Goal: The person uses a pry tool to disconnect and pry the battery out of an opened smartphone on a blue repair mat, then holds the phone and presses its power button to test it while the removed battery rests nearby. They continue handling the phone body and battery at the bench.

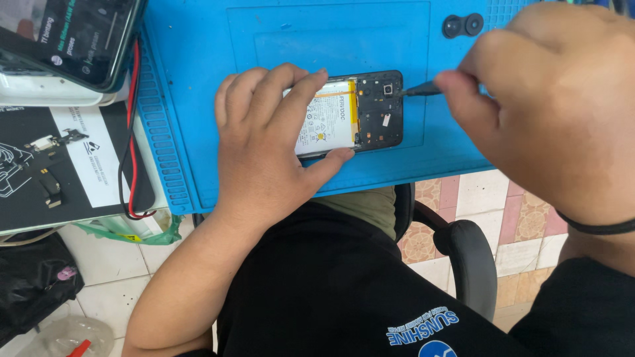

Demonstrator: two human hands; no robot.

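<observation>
Blue mat (198,79) fills the upper frame, tiled floor (516,211) lower right. We pin an opened phone (360,112) at frame centre with our left hand (264,145), fingers curled over its top edge, thumb pressed to the bottom edge. Battery (327,119) shows inside. Our right hand (549,99), upper right, pinches a dark tool (420,89), tip touching the phone's right end. Red and black wires (132,132) run along the mat's left edge; another phone (66,33) sits upper left.
</observation>
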